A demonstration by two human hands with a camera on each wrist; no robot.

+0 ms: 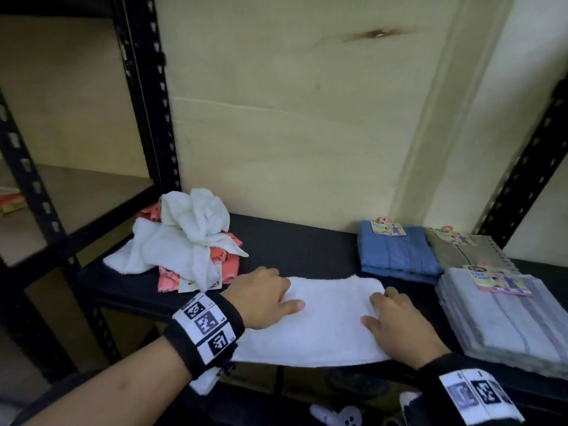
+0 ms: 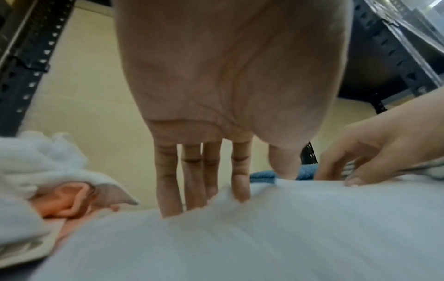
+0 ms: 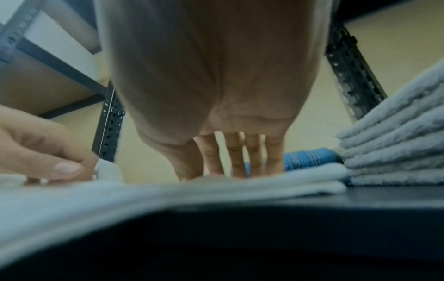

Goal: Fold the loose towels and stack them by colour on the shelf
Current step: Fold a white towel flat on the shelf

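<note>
**White towel half off the shelf edge, both hands flat on it**

The main risk is the white towel (image 1: pixel 322 318) sliding forward: its near edge hangs over the front lip of the black shelf (image 1: pixel 295 244), and a corner droops below by the left wrist. A pull toward the body during the next fold could probably drag it off. A second risk is the crumpled heap of white and coral towels (image 1: pixel 184 241) just left of the left hand; a sweeping elbow or wrist could snag it and pull loose cloth into the fold. Uneven pressing could also leave the fold skewed, so it would sit crooked on a stack.

The left hand (image 1: pixel 264 296) lies palm down on the towel's left end, its fingers (image 2: pixel 168 190) straight and slightly spread, tips pressing into the cloth and gripping nothing. The right hand (image 1: pixel 396 324) rests on the right end, fingers (image 3: pixel 235 155) extended, tips on the towel, likewise holding nothing.

The folded blue towels (image 1: pixel 396 250), the beige towel (image 1: pixel 464 250) and the grey striped stack (image 1: pixel 504 321) sit to the right.
</note>
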